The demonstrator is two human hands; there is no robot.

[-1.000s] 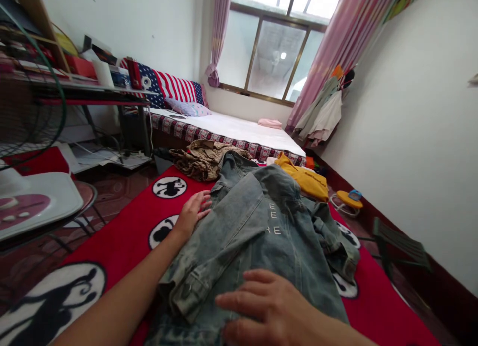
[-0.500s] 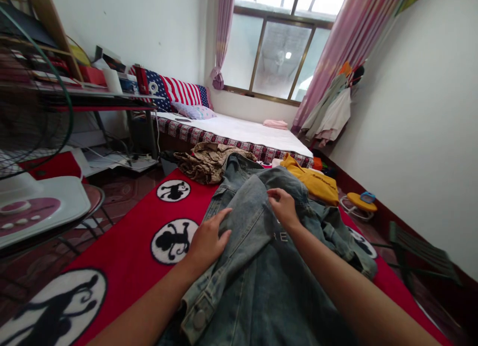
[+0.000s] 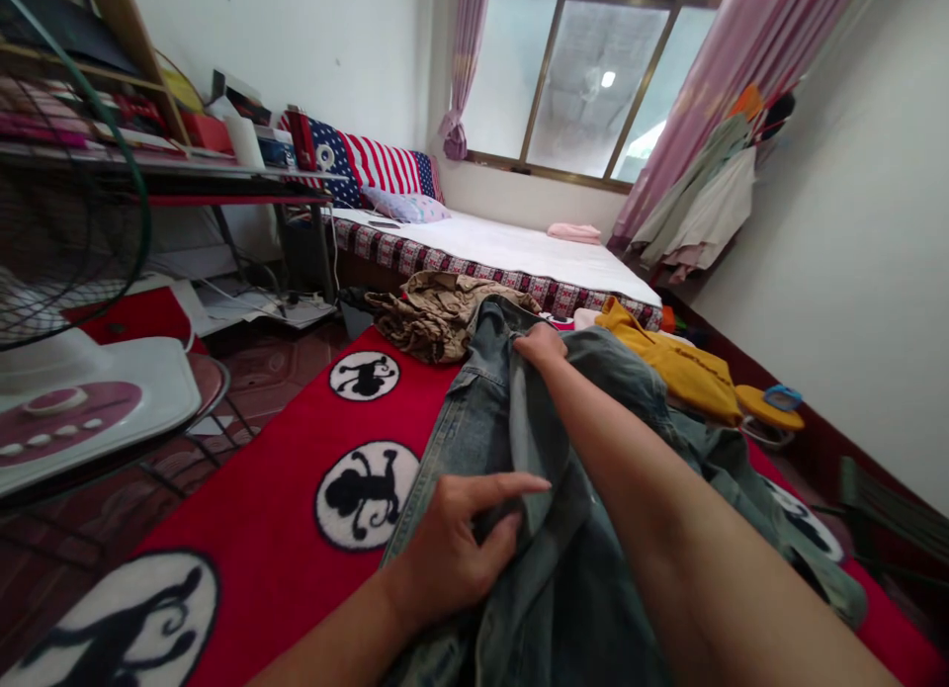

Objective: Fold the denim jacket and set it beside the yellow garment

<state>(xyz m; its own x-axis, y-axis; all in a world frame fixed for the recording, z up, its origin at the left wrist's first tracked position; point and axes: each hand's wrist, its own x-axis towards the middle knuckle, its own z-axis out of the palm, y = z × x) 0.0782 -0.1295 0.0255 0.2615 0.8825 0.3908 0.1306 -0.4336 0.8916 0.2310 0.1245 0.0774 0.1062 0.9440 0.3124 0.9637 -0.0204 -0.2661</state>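
A faded blue denim jacket (image 3: 474, 420) lies spread in front of me on a red blanket (image 3: 289, 489) printed with black monkey figures in white circles. My right hand (image 3: 541, 347) has its fingers closed on the denim just below the collar, lifting a fold of it. My left hand (image 3: 464, 539) is nearer to me, over the jacket's lower left part. Its thumb and index finger are apart, with the index finger pointing right beside the raised fold. The other fingers of that hand are partly hidden.
A crumpled brown garment (image 3: 437, 316) and a folded yellow garment (image 3: 667, 361) lie beyond the jacket. A fan (image 3: 89, 390) stands at left near a cluttered desk (image 3: 244, 183). Behind is a bed (image 3: 504, 247); at right are a yellow stool (image 3: 763, 407) and a dark green folding chair (image 3: 890, 514).
My right hand has moved up the jacket towards the collar and grasped the denim. My left hand has come closer to me, and the sleeve across the front has shifted. The view has turned slightly left.
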